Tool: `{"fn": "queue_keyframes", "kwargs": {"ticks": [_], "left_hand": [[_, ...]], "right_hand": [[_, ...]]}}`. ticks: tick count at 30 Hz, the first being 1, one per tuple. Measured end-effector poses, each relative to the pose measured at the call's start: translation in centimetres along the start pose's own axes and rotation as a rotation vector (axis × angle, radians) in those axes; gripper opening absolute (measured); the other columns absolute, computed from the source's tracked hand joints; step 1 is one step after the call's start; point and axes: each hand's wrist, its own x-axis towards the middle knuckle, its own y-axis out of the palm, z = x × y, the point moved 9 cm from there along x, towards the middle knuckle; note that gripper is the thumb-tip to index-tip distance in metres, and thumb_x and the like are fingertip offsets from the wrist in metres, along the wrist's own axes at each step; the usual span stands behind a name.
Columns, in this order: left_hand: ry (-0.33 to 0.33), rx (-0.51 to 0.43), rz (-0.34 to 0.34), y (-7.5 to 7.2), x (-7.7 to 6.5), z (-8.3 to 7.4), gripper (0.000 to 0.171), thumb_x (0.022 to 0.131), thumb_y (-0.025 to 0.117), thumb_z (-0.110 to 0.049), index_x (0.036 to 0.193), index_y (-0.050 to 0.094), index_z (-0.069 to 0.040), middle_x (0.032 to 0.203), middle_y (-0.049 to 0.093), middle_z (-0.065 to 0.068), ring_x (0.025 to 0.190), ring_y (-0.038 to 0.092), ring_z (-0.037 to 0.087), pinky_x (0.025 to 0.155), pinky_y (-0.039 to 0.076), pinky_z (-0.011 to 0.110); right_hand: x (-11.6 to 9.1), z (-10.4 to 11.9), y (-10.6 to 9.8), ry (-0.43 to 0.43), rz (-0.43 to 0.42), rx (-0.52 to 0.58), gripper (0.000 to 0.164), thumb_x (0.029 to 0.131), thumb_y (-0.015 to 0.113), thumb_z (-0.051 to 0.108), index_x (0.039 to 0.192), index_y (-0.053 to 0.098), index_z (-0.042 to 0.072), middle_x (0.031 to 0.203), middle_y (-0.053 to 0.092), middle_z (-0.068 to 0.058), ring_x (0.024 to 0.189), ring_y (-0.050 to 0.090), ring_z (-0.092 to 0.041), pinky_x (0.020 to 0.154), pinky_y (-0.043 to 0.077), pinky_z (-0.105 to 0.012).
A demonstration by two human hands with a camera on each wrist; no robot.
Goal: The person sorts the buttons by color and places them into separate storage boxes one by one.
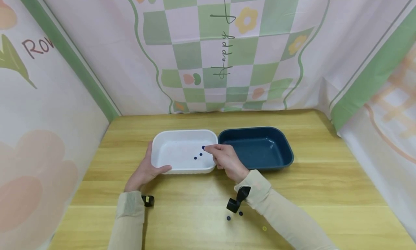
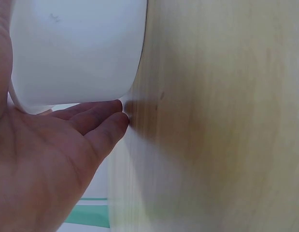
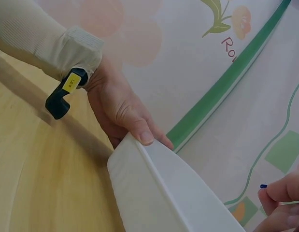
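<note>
My left hand grips the left end of a white rectangular basin, its thumb on the front rim. In the left wrist view the fingers lie against the basin's outer wall. Over the basin's right part, my right hand pinches a tiny dark blue bead between thumb and forefinger. The same bead shows at the fingertips in the right wrist view. Below it, two dark beads lie on the basin's floor. Two more dark beads rest on the table near my right wrist.
A dark blue rectangular basin stands right beside the white one, partly behind my right hand. A small yellow ring lies on the wooden table by the right sleeve. Printed curtains enclose the table's back and sides.
</note>
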Motion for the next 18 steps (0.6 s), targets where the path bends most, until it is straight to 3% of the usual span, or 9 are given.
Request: {"fn": "queue_keyframes", "kwargs": {"ticks": [6,18], "left_hand": [[-0.011,0.025,-0.002,-0.09,-0.12,0.09,0.125,0.074,0.086,-0.031,0.154,-0.011,-0.033,0.152,0.028,0.017,0.127,0.039,0.036,0.107,0.031,0.058],[-0.045,0.04,0.0,-0.08,-0.29,0.25,0.128,0.075,0.085,-0.031,0.154,-0.016,-0.03,0.155,0.02,0.021,0.13,0.036,0.039,0.107,0.028,0.059]], "right_hand": [[0.01,0.18,0.15,-0.016,0.005,0.0,0.038,0.093,0.065,0.029,0.117,0.067,0.0,0.055,0.034,0.001,0.045,0.03,-0.013,0.045,0.022,-0.024],[-0.04,0.23,0.39,-0.008,0.002,0.017,0.032,0.093,0.065,0.029,0.114,0.069,0.004,0.055,0.033,0.0,0.043,0.027,-0.014,0.045,0.02,-0.026]]}}
